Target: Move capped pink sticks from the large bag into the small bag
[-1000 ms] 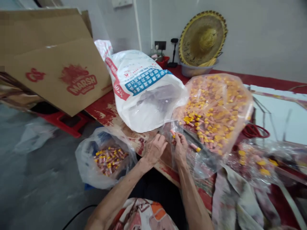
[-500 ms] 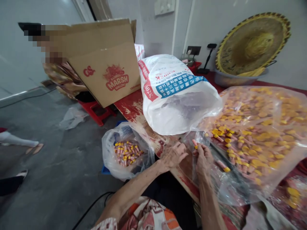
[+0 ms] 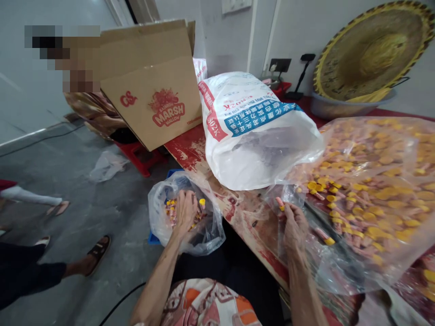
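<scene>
Person, own body: both forearms bare, no sleeves past the elbow. Garment at 6 o'clock: patterned cloth, orange, white, pink. Dark cloth over the lap.

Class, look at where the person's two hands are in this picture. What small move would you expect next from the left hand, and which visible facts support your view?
Probably the left hand lifts out of the small clear bag and goes back towards the right hand. It is down among the yellow-capped tubes in that bag, while the right hand pinches one tube at the mouth of the big clear bag, which is full of tubes.
</scene>
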`<state>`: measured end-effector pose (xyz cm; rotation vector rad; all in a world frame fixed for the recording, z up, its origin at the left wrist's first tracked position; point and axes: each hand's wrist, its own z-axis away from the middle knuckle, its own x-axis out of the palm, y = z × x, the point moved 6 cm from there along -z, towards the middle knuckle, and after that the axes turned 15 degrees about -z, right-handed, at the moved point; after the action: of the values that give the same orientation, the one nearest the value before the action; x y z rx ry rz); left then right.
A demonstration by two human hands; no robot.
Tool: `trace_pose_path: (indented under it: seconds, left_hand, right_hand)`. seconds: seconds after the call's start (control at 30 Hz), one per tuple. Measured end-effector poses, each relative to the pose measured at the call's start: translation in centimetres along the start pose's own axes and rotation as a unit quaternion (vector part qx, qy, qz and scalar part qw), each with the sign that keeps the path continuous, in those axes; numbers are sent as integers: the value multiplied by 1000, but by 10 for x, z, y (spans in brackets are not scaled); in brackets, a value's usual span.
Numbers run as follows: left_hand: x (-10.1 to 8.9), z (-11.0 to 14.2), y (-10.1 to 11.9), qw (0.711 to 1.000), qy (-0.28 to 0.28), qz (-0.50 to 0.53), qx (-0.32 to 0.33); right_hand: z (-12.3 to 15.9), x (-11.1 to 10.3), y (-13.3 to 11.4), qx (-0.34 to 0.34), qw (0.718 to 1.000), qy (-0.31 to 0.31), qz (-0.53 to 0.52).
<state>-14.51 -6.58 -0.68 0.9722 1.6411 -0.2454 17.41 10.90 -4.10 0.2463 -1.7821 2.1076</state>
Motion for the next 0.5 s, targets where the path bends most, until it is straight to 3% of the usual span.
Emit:
trace_pose_path:
  seconds: [0.07, 0.13, 0.23, 0.3, 0.4, 0.5]
  left_hand:
    - [3, 3, 18, 998, 16, 46, 31]
    - [11, 8, 52, 991, 19, 101, 86]
    - [34, 21, 109, 971, -13, 150, 188]
    - [51, 33, 134, 958, -42, 153, 237]
    - [71, 46, 148, 950, -72, 138, 272]
    - [78, 35, 149, 938, -67, 184, 285]
  right_hand:
    - [1, 1, 1, 8, 1000, -8, -10]
    - [1, 1, 0, -3, 1000, -13, -5]
    - [0, 1, -1, -21, 999, -18, 16]
    - [0, 0, -2, -19, 1000, -12, 21]
    - [1, 1, -3, 1, 1000, 1, 25]
    - [2, 3, -5, 6, 998, -3, 60]
